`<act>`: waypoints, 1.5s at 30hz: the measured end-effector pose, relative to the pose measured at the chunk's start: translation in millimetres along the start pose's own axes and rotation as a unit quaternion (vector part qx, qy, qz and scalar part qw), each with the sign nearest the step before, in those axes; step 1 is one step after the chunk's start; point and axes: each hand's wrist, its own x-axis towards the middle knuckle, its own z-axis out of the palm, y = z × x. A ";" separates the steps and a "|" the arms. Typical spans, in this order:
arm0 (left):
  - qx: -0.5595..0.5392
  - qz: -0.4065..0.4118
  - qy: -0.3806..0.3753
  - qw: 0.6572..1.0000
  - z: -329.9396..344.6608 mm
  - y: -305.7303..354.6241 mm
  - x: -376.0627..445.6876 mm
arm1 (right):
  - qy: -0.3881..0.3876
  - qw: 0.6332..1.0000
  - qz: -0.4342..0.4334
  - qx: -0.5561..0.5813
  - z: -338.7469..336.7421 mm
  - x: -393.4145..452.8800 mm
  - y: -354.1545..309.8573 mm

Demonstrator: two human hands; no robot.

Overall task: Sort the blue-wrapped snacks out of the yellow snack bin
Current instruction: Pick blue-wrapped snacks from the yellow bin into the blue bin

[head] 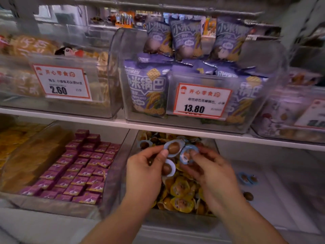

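A clear bin (177, 221) on the lower shelf holds a heap of yellow-wrapped snacks (181, 189), with a few blue-wrapped ones (145, 144) at its back. My left hand (146, 166) hovers over the bin and pinches a blue-wrapped snack (173, 147) between thumb and fingers; a second blue-wrapped snack (168, 169) hangs below the same hand. My right hand (209, 166) pinches another blue-wrapped snack (188, 154) right beside it.
The bin to the right (281, 191) holds two blue-wrapped snacks (248, 178) and a loose brown one (248, 196). Purple boxes (79, 169) fill the bin on the left. The upper shelf (105, 118) carries purple snack bags (149, 88) and price tags.
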 end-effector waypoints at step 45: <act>0.528 0.236 -0.177 0.796 -90.9 -23.0 11.8 | -0.116 0.766 -0.392 -0.496 -58.8 2.7 -8.8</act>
